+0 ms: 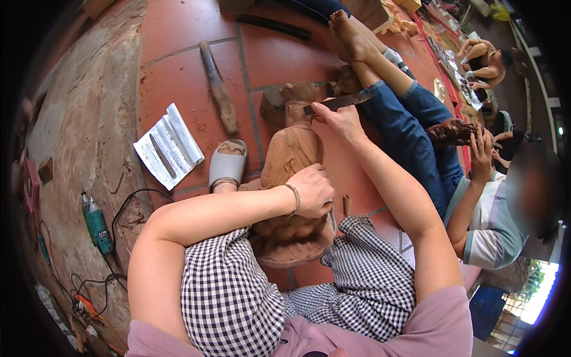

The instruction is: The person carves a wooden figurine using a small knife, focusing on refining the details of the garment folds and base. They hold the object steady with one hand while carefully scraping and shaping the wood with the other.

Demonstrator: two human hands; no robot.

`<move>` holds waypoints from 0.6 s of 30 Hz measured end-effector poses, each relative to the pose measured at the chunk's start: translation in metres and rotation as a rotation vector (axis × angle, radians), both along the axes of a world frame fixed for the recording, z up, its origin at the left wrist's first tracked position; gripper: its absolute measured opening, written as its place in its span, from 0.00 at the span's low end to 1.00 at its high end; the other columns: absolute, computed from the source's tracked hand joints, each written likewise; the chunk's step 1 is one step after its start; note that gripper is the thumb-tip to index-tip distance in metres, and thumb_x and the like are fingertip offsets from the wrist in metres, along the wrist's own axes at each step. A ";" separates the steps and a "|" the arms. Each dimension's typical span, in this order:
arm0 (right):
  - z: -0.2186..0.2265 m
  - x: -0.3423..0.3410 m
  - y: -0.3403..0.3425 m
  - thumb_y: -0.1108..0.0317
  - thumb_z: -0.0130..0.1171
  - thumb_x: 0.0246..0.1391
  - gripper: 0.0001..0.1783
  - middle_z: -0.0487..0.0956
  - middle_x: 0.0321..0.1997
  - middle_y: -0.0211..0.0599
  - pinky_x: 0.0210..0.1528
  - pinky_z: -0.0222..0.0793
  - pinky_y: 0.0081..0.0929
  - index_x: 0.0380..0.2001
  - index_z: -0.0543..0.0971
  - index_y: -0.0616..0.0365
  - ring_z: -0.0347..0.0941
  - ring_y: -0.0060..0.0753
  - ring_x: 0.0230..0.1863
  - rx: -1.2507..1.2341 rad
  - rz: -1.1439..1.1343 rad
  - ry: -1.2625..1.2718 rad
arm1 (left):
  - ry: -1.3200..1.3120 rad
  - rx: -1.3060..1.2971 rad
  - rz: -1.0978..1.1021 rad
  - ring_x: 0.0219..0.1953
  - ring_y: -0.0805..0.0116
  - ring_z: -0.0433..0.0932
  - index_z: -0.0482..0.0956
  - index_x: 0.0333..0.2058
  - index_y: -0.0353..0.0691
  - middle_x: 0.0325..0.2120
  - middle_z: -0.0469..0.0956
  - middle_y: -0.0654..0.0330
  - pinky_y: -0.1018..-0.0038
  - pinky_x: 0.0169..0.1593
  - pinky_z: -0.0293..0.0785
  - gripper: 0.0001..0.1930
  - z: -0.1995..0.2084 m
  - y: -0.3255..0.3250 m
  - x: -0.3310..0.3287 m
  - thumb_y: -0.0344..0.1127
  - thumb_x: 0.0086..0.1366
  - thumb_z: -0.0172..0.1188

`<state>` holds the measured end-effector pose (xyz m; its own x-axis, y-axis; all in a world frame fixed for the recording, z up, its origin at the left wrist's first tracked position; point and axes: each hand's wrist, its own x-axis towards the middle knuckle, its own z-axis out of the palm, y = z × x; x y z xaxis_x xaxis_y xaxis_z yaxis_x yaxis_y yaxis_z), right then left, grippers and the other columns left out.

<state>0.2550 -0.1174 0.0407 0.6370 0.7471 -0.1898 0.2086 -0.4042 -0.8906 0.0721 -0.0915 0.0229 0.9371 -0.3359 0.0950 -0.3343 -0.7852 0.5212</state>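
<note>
A brown carved wooden figure [289,152] lies between my legs, its head end [299,92] away from me and its broad base [295,247] nearest. My left hand [312,191], with a bracelet at the wrist, rests across its middle with the fingers curled over the wood. At the figure's neck, my right hand [342,122] is closed around a dark flat blade-like tool [339,104]. Whether the tool is a knife or a file I cannot tell. My right fingers are close to the wood. A dark block [272,106] sits beside the figure's head.
A wooden mallet-like club [218,89] lies on the red tiles, left of the figure. Near it is a paper sheet [169,146] bearing a thin strip. A green power tool [97,223] with cords is far left. At right, a seated person [488,220] holds a dark carving [450,132].
</note>
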 end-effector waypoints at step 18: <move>0.034 -0.043 0.024 0.63 0.67 0.57 0.14 0.81 0.22 0.41 0.30 0.73 0.30 0.33 0.83 0.66 0.79 0.31 0.25 -0.229 0.074 -0.553 | -0.066 -0.018 0.018 0.40 0.56 0.81 0.84 0.26 0.39 0.30 0.83 0.54 0.62 0.54 0.71 0.14 -0.001 0.003 -0.005 0.45 0.57 0.61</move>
<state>0.2124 -0.0939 0.0744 0.6349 0.7726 -0.0071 0.6507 -0.5397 -0.5341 0.0675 -0.0889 0.0222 0.9345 -0.3166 0.1630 -0.3544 -0.7821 0.5125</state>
